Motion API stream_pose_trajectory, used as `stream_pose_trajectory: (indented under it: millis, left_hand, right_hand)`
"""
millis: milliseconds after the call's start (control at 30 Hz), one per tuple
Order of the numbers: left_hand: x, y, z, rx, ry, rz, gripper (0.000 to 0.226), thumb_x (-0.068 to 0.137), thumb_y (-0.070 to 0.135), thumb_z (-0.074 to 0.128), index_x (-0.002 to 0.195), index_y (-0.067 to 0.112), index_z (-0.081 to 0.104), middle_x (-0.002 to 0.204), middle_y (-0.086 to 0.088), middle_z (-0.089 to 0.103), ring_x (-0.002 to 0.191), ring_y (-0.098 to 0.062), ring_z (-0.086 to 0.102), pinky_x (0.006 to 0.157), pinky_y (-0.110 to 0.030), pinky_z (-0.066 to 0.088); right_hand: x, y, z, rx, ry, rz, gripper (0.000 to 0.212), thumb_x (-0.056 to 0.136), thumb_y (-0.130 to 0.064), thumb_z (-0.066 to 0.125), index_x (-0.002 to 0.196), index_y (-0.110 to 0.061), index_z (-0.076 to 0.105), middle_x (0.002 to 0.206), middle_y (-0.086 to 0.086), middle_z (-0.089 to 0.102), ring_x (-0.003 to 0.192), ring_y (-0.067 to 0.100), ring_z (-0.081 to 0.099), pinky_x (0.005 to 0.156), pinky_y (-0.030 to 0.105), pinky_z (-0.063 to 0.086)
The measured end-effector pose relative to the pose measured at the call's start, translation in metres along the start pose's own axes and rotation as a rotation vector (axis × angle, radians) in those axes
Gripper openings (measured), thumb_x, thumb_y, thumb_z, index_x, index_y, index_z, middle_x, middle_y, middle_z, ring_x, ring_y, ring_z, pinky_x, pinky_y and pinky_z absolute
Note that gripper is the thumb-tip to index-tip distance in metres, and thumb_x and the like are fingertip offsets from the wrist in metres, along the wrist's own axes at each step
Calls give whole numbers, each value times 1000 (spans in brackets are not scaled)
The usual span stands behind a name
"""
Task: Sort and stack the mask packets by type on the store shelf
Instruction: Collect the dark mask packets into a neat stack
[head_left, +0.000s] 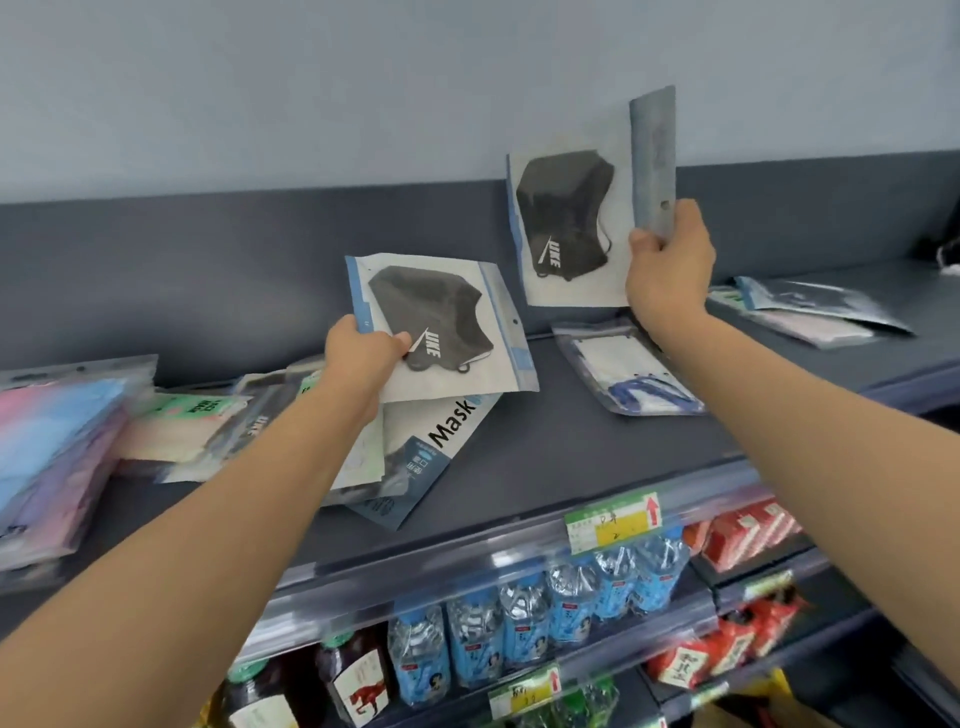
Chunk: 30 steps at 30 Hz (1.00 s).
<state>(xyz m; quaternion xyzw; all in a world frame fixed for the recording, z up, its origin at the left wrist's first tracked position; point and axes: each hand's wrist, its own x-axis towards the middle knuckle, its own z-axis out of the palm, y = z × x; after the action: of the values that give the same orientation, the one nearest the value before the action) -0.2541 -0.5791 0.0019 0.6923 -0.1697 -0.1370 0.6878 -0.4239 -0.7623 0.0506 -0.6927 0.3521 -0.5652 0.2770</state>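
the two bare forearms are reaching in from the bottom corners, nearest the lens, over rows of water bottles sitting on the lower shelf. the left hand is pinching the lower left edge of a black mask packet, holding it tilted just above a "mask" packet lying on the top shelf. the right hand is clenching another black packet of the same print upright by its right edge, with at least one more packet behind it. loose packets are lying around: a white and blue one below the right hand, pastel ones piled at far left, others at far right. the two matching packets are probably being brought together; the slick film could be slipping from such a thin edge grip, and the hidden packet might be sliding out and mixing types again.
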Motion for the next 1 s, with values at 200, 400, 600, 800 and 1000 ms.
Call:
stream_pose_trajectory:
  millis: [200,400,600,800,1000]
  left_hand:
    - [-11,-3,31,13,-83,-9,16,88,2,61,101,10,56,82,-2,62,70,-18,60,64,-30,54]
    - [-19,-5,58,-10,-87,-102,16,89,4,62,103,10,57,89,-6,66,72,-20,63,69,-34,56]
    - [-30,-5,87,-19,-49,-119,20,90,6,61,109,9,58,92,-7,66,77,-24,64,73,-38,56]
    - [-41,1,108,-44,44,-94,11,97,20,51,91,17,60,97,-6,67,81,-23,64,65,-36,58]
    - [-58,-4,107,-73,114,-109,17,94,31,56,84,17,58,96,-4,67,87,-23,63,90,-42,53]
  right_hand:
    - [13,12,-18,162,-84,83,24,94,-9,50,118,-5,52,101,1,55,90,15,54,80,24,45]
    - [29,44,-37,221,-269,216,30,93,-5,53,123,-5,55,104,1,57,92,16,55,70,21,47]
    - [50,63,-51,364,-327,343,27,93,-7,54,119,-13,59,110,0,62,98,19,60,83,34,51]
    - [52,83,-46,222,-550,404,21,91,-6,58,112,-6,63,109,12,67,90,26,63,82,40,55]
    - [31,101,-30,64,-790,388,27,90,-4,58,115,8,60,112,20,66,80,23,58,66,34,53]
